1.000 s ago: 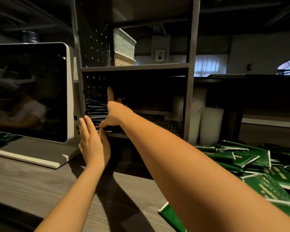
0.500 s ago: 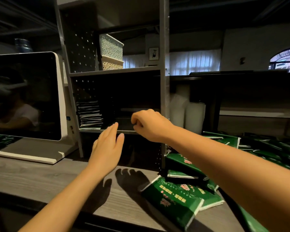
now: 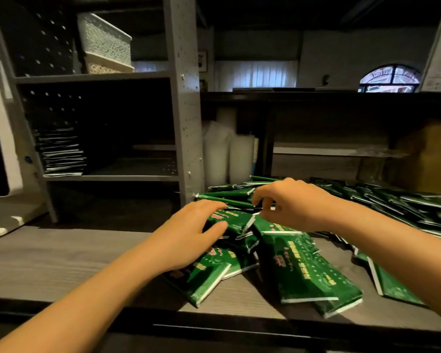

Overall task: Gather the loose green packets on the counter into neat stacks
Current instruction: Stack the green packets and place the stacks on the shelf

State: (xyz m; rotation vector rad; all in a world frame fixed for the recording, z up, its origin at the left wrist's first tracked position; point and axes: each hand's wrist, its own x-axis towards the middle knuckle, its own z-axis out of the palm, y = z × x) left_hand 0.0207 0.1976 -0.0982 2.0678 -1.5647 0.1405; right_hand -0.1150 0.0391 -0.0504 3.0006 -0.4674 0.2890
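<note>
A loose heap of green packets (image 3: 308, 266) lies on the grey wooden counter (image 3: 61, 261), and more packets (image 3: 405, 205) spread away to the right. My left hand (image 3: 189, 235) rests on the heap's left side, fingers and thumb closed around one green packet (image 3: 229, 220). My right hand (image 3: 293, 202) hovers just right of it with curled fingers slightly apart, above that packet's white edge; nothing shows between them. A neat dark stack of packets (image 3: 61, 154) sits at the left end of the lower shelf.
A grey perforated shelf unit (image 3: 186, 123) stands behind the counter, with two patterned baskets (image 3: 105, 44) on its upper shelf. A white-framed screen (image 3: 3, 154) stands at the far left. White cup stacks (image 3: 229, 154) are behind the heap. The counter's front edge is close below.
Both hands left the stack on the shelf and swung right and down onto the loose heap. The view turned right with them, and my left hand closed on a packet.
</note>
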